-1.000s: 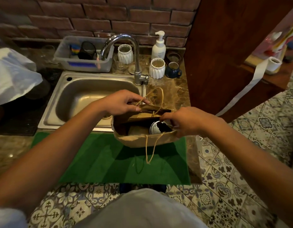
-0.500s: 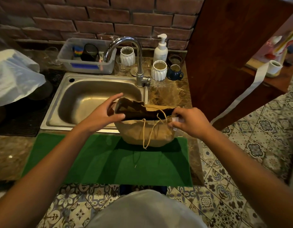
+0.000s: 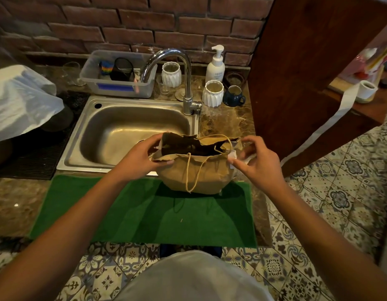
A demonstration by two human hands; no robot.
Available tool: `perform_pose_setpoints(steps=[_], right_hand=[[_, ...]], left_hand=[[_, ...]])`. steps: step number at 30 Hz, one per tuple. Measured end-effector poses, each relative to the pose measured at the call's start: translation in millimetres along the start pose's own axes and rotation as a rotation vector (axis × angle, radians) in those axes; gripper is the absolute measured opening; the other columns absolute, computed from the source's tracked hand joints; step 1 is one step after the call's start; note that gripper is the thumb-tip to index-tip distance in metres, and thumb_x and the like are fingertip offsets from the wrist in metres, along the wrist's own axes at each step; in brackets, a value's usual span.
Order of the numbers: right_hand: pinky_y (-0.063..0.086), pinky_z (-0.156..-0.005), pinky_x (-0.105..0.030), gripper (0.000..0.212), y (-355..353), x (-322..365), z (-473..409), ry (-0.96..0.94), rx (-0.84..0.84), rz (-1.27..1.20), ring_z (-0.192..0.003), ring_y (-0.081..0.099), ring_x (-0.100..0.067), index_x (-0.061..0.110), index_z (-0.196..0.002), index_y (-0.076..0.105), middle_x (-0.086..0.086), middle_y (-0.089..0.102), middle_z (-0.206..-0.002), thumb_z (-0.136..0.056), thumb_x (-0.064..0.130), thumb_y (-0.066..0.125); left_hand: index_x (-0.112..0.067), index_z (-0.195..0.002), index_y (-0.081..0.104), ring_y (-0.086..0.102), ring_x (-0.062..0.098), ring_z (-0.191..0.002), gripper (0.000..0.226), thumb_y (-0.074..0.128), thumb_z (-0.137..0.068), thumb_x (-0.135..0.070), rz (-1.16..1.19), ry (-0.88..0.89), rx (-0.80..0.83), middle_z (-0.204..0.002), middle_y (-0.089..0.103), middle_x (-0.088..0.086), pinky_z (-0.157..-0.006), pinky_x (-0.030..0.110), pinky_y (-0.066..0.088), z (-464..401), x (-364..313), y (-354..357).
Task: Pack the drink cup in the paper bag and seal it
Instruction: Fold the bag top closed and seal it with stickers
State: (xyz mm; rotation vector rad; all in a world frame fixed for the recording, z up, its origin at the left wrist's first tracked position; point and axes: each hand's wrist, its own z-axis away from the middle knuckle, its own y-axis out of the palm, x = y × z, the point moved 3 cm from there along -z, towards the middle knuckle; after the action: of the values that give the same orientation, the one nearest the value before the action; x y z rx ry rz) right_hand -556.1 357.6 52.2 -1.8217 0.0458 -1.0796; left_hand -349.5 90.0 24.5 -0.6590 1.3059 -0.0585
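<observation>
A marble surface [image 3: 223,124] beside a steel sink [image 3: 131,127] carries a green mat [image 3: 144,213], where the paper bag [image 3: 194,172] stands. The left hand [image 3: 140,157] pinches its rim; the right hand [image 3: 257,161] spreads loose beside a white sticker [image 3: 232,154]. The cup is hidden. The paper looks thin and crumple-prone; grip the rim edges.

**Colours and patterns at the sink**

Tan kraft paper bag [image 3: 197,172] with pale twine handles stands on a plain green felt mat [image 3: 144,213]. Brown marbled stone table [image 3: 223,122], silver steel sink [image 3: 127,131], red-brown brick wall [image 3: 144,25], blue-grey ornamental floor tiles [image 3: 331,196].
</observation>
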Motion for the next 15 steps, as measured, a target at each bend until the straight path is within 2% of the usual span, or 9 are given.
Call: perform_pose_setpoints(steps=[1, 3, 5, 7, 10, 11, 13, 15], right_hand=[[0.059, -0.093, -0.043, 0.076, -0.3, -2.6, -1.1, 0.032, -0.027, 0.015, -0.105, 0.065, -0.012, 0.024, -0.14, 0.048, 0.006, 0.066, -0.117, -0.078, 0.049, 0.084], [0.044, -0.113, -0.041, 0.099, 0.2, -9.1, -6.6, 0.133, 0.017, -0.014, -0.134, 0.049, -0.018, 0.025, -0.152, 0.037, -0.002, 0.05, -0.15, -0.072, 0.055, 0.086], [0.036, -0.113, -0.038, 0.109, 3.2, -13.3, -12.7, 0.228, 0.153, -0.123, -0.142, 0.041, -0.017, 0.027, -0.158, 0.031, 0.0, 0.04, -0.161, -0.069, 0.057, 0.087], [0.039, -0.111, -0.036, 0.099, 8.1, -15.3, -15.7, 0.279, 0.264, -0.237, -0.138, 0.047, -0.016, 0.027, -0.152, 0.042, 0.001, 0.05, -0.154, -0.069, 0.053, 0.088], [0.052, -0.105, -0.046, 0.05, 16.6, -15.3, -17.3, 0.273, 0.291, -0.363, -0.114, 0.065, -0.012, 0.029, -0.121, 0.067, 0.008, 0.071, -0.121, -0.076, 0.036, 0.089], [0.055, -0.1, -0.048, 0.038, 19.2, -15.5, -17.4, 0.264, 0.275, -0.38, -0.106, 0.069, -0.014, 0.028, -0.111, 0.07, 0.008, 0.074, -0.111, -0.078, 0.032, 0.088], [0.058, -0.091, -0.047, 0.027, 23.6, -17.9, -16.8, 0.248, 0.243, -0.38, -0.097, 0.072, -0.017, 0.022, -0.102, 0.073, 0.006, 0.077, -0.101, -0.08, 0.027, 0.087], [0.055, -0.077, -0.038, 0.017, 25.8, -21.3, -16.7, 0.232, 0.224, -0.366, -0.083, 0.069, -0.003, 0.023, -0.094, 0.073, 0.015, 0.075, -0.087, -0.082, 0.021, 0.085]], left_hand=[[-0.05, -0.134, 0.055, 0.059, 0.004, -0.124, 0.072, 0.088, -0.069, -0.048, 0.016, 0.006, -0.028, -0.129, 0.066, -0.021, -0.107, 0.041, 0.05, -2.0, 0.1, 1.1], [-0.04, -0.129, 0.062, 0.065, 0.01, -0.118, 0.063, 0.09, -0.073, -0.028, 0.069, 0.022, -0.075, -0.123, 0.071, -0.013, -0.104, 0.045, 0.052, -5.1, 1.1, 3.9], [-0.035, -0.123, 0.066, 0.067, 0.012, -0.114, 0.057, 0.09, -0.073, -0.022, 0.115, 0.009, -0.11, -0.118, 0.073, -0.009, -0.102, 0.041, 0.053, -6.9, 1.6, 6.9], [-0.036, -0.113, 0.068, 0.067, 0.009, -0.103, 0.049, 0.091, -0.072, -0.024, 0.118, -0.025, -0.161, -0.107, 0.073, -0.009, -0.09, 0.03, 0.056, -7.7, 2.3, 9.4], [-0.04, -0.092, 0.063, 0.061, 0.005, -0.083, 0.039, 0.091, -0.071, -0.023, 0.073, -0.05, -0.248, -0.09, 0.067, -0.011, -0.07, 0.018, 0.047, -8.0, 3.9, 11.8], [-0.039, -0.088, 0.062, 0.061, 0.004, -0.082, 0.039, 0.091, -0.071, -0.022, 0.069, -0.052, -0.262, -0.088, 0.066, -0.012, -0.069, 0.016, 0.047, -7.8, 4.4, 12.7], [-0.041, -0.086, 0.064, 0.063, -0.002, -0.083, 0.036, 0.091, -0.072, -0.023, 0.064, -0.056, -0.266, -0.088, 0.068, -0.016, -0.069, 0.013, 0.048, -7.3, 4.0, 13.5], [-0.047, -0.087, 0.071, 0.066, -0.002, -0.09, 0.034, 0.089, -0.074, -0.022, 0.055, -0.039, -0.216, -0.09, 0.073, -0.02, -0.079, 0.018, 0.053, -7.5, 3.7, 13.6]])
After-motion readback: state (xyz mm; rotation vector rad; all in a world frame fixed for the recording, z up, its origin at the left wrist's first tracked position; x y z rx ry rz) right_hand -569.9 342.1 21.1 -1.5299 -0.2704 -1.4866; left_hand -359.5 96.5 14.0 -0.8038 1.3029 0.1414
